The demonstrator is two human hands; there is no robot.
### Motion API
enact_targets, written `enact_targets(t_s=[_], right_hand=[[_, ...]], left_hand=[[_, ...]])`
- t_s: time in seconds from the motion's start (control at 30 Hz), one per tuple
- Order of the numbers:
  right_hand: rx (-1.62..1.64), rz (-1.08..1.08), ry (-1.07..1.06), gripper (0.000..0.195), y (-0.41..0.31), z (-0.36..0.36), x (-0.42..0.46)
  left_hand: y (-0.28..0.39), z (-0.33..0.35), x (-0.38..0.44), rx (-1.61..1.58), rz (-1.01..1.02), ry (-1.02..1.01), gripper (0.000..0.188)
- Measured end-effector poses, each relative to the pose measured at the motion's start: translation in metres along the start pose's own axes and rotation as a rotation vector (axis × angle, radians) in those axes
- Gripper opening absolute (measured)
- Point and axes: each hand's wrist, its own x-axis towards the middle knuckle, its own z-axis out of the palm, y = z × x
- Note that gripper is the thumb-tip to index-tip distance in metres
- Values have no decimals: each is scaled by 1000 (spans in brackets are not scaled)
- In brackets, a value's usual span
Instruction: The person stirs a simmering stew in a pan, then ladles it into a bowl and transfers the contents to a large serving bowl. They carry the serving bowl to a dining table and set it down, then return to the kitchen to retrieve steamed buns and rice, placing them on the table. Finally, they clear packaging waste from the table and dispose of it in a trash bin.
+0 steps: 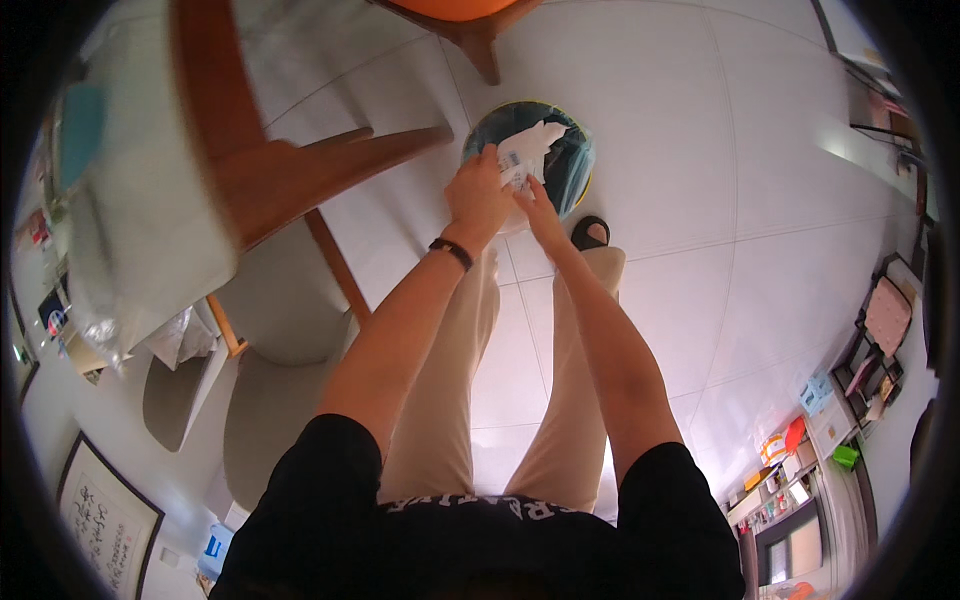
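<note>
A torn white wrapper (531, 144) bearing printed labels is held over a round waste bin (584, 194) with a yellow rim and a bluish plastic liner (578, 166). Grasping the wrapper's left edge is my left hand (480, 191), which wears a dark band (451, 253) at the wrist. My right hand (541, 217) pinches the lower right corner between thumb and fingers. The wrapper's far end spreads out loosely above the dark inside of the bin. What lies deeper in the bin is hidden.
A wooden table leg with curved feet (322, 171) stands close on the left, beside a grey chair (277, 420). Beyond the bin is an orange-seated chair (480, 37). My foot in a black slipper (591, 233) rests on the tiled floor (660, 165) near the bin.
</note>
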Motion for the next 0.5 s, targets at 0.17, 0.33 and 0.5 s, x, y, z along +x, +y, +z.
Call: enact_targets(t_s=[0.17, 0.33, 0.5], right_hand=[[339, 258, -98, 55, 29, -28, 83], [-42, 219, 242, 61, 51, -37, 91], [-79, -92, 503, 61, 32, -46, 38]], left_hand=[[-5, 101, 49, 25, 34, -120, 36], [-34, 159, 63, 92, 126, -175, 38], [-45, 175, 56, 62, 70, -130, 44]])
